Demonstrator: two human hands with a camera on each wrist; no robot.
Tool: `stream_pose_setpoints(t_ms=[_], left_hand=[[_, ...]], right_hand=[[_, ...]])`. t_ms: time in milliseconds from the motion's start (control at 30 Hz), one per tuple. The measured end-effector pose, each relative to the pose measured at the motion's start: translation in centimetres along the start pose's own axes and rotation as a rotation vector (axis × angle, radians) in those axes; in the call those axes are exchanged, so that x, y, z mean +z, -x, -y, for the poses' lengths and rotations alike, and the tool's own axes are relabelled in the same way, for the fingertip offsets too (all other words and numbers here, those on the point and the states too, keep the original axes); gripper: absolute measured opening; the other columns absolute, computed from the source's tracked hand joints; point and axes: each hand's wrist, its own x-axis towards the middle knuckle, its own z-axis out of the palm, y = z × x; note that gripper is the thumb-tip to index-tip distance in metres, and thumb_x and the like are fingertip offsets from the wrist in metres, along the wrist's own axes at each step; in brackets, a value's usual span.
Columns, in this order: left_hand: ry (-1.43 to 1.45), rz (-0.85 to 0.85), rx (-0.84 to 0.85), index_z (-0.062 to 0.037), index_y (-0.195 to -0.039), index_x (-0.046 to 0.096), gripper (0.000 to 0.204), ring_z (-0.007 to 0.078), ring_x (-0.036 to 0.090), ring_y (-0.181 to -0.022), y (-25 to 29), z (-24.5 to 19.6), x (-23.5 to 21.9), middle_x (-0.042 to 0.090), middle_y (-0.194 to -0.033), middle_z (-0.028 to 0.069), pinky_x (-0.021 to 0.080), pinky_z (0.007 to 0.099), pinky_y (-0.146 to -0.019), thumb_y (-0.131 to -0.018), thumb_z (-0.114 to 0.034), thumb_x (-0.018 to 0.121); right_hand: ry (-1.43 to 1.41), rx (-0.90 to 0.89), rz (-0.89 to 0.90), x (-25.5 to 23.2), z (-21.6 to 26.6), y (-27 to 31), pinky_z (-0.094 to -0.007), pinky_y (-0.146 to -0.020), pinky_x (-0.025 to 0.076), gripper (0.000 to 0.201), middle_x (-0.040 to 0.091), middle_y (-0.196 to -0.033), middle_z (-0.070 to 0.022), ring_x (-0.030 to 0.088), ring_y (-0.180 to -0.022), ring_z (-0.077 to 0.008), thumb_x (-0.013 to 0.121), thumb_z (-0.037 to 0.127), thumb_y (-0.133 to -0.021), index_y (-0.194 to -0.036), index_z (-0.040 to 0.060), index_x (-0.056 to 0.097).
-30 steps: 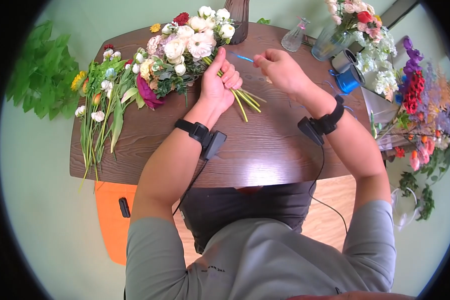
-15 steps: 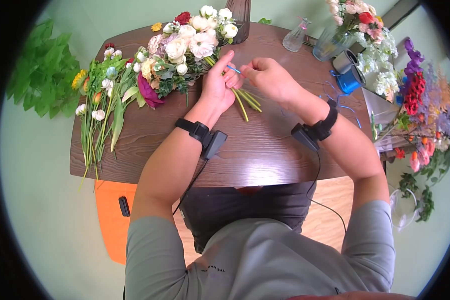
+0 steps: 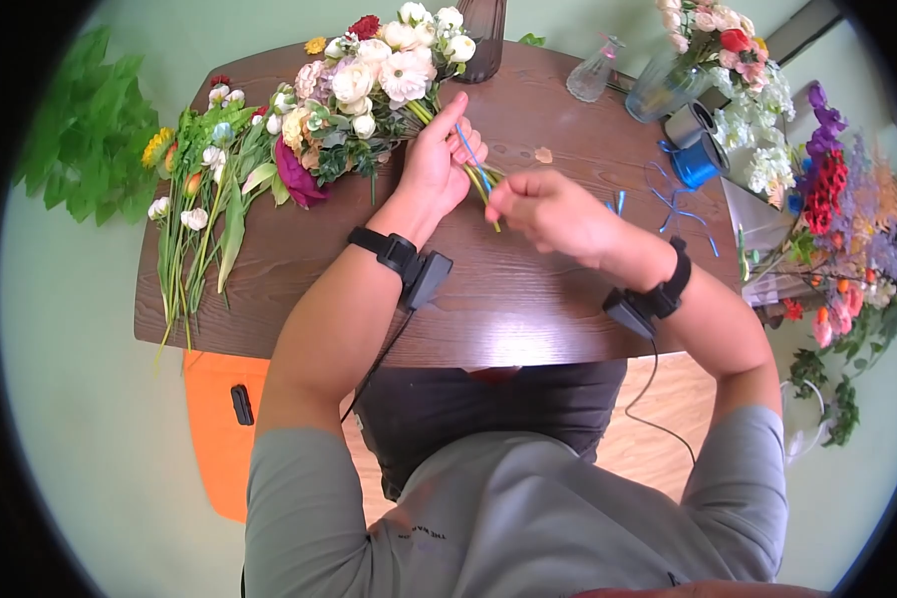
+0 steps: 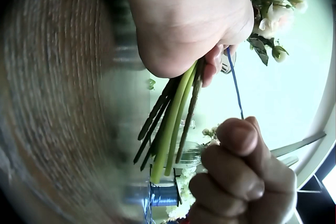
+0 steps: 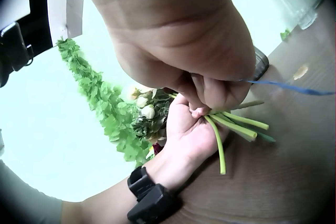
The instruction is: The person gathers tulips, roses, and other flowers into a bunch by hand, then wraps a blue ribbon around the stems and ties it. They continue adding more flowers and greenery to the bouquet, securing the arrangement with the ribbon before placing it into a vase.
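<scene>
In the head view the left hand (image 3: 437, 164) grips the bouquet (image 3: 369, 85) by its green stems (image 4: 173, 124), blooms pointing up and left, stem ends sticking out below the palm. A blue ribbon (image 4: 235, 85) runs taut from the left hand's fingers to the right hand (image 4: 241, 176), which pinches it between thumb and curled fingers. The right hand (image 3: 558, 214) is just right of the stem ends. In the right wrist view the ribbon (image 5: 294, 86) also extends past the right hand (image 5: 210, 77); where it passes round the stems is hidden by the fingers.
Loose flowers (image 3: 204, 189) lie at the table's left. Behind stand a dark vase (image 3: 481, 40) and a small glass vase (image 3: 593, 72). A blue ribbon spool (image 3: 698, 159) with loose ribbon sits at the right, near more flowers (image 3: 827, 189).
The right hand has moved in towards the stems, then down and right, drawing the blue ribbon from the left hand's fingers across the stems. The left hand has kept its grip on the bouquet.
</scene>
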Motion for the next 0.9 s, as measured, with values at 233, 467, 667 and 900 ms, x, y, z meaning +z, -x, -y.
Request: stream_pose_setpoints(t_ms=[233, 467, 667, 900], left_hand=[[0.163, 0.116, 0.025, -0.0172, -0.070, 0.041, 0.043, 0.0068, 0.030, -0.050, 0.1, -0.5, 0.7, 0.030, -0.058, -0.0068, 0.031, 0.0252, -0.055, -0.109, -0.026, 0.056], [0.276, 0.227, -0.010, -0.0170, -0.070, 0.042, 0.043, 0.0066, 0.030, -0.050, 0.0, -0.9, 0.5, 0.029, -0.058, -0.0068, 0.031, 0.0252, -0.054, -0.110, -0.025, 0.056], [0.231, 0.225, -0.057, -0.0169, -0.068, 0.040, 0.045, 0.0078, 0.030, -0.050, 0.1, -0.6, 0.2, 0.029, -0.058, -0.0062, 0.031, 0.0257, -0.054, -0.109, -0.025, 0.056], [0.110, 0.179, -0.051, -0.0175, -0.068, 0.040, 0.045, 0.0084, 0.030, -0.052, -0.1, -0.2, 0.1, 0.029, -0.058, -0.0060, 0.032, 0.0268, -0.057, -0.109, -0.025, 0.056]], right_hand=[[-0.192, 0.237, 0.253, -0.4, -4.5, 0.9, -0.0214, -0.047, 0.021, 0.025, 0.041, -0.066, 0.0106, 0.029, -0.053, -0.0018, 0.062, 0.027, -0.107, -0.106, 0.0037, 0.072], [-0.237, 0.225, 0.186, -4.1, -4.5, -0.9, -0.0215, -0.043, 0.019, 0.019, 0.035, -0.065, 0.0118, 0.027, -0.051, -0.0015, 0.058, 0.018, -0.105, -0.106, 0.0010, 0.067], [-0.319, 0.094, 0.018, -8.4, -3.2, -3.6, -0.0235, -0.043, 0.018, 0.010, 0.032, -0.066, 0.0101, 0.023, -0.049, -0.0032, 0.056, 0.010, -0.103, -0.101, 0.0040, 0.063], [-0.276, -0.063, -0.064, -9.2, 1.6, -3.4, -0.0235, -0.044, 0.019, 0.009, 0.046, -0.066, 0.0064, 0.027, -0.049, -0.0030, 0.059, 0.009, -0.100, -0.099, 0.0016, 0.063]])
